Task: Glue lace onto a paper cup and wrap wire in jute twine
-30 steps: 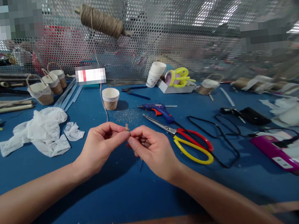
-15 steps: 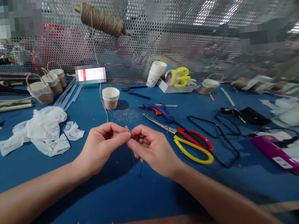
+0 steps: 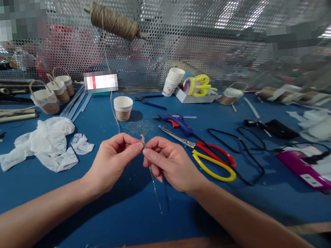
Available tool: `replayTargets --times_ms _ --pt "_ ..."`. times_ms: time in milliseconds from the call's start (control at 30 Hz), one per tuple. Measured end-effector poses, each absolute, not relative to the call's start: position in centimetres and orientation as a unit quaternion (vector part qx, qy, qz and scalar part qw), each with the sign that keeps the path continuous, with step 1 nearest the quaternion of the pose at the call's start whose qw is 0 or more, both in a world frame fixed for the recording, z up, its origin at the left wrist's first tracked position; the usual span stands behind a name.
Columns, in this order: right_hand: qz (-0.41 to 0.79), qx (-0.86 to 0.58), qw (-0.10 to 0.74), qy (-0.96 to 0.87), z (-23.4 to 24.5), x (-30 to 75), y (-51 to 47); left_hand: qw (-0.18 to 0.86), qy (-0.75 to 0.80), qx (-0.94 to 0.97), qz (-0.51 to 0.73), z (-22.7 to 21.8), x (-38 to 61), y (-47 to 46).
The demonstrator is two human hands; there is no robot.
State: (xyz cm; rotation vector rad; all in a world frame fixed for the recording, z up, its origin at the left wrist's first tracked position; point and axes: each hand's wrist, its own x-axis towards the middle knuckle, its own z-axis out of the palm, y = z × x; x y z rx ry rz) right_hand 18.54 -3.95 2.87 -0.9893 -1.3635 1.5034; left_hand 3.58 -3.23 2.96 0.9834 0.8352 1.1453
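Note:
My left hand (image 3: 114,157) and my right hand (image 3: 169,161) meet fingertip to fingertip above the table, both closed in a pinch. Between them is a thin dark strand that looks like wire (image 3: 154,186); its lower end hangs free below my right fingers. A light-brown tip of twine (image 3: 142,138) pokes up above the fingertips. From the spool of brown twine (image 3: 113,21) a line runs down behind my left hand, where its end is hidden. Past the hands stands a small paper cup (image 3: 123,109) wrapped in brown with a lace rim.
To the right lie scissors (image 3: 205,151) and a blue glue gun (image 3: 177,122). White lace (image 3: 45,144) is heaped at left, with handled cups (image 3: 45,101) behind it. Pliers (image 3: 151,100), stacked white cups (image 3: 173,81) and a purple power strip (image 3: 303,170) are also on the blue table (image 3: 110,220).
More of the strand now shows, hanging lower below my right hand, and the twine tip stands higher above the fingertips. Both hands have stayed in nearly the same place.

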Motion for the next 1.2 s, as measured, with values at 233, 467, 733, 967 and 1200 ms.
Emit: replayTargets --times_ms 233,467,733,967,1200 --pt "0.582 -0.413 0.426 -0.556 3.1 18.4 -4.0 0.613 0.368 0.481 0.507 2.8 3.4 -3.1" --pt "0.477 -0.474 0.418 -0.611 3.5 18.2 -4.5 0.565 0.389 0.524 0.504 2.3 3.5 -3.2" --pt "0.466 -0.465 0.414 -0.629 3.5 18.3 -4.5 0.615 0.358 0.48 0.513 2.7 3.6 -3.2" --pt "0.625 -0.37 0.372 -0.578 3.6 19.3 -3.6 0.708 0.345 0.413 0.457 3.1 3.3 -3.0" --pt "0.569 -0.417 0.403 -0.583 3.5 18.9 -3.8 0.678 0.367 0.419 0.479 3.0 3.5 -2.9"
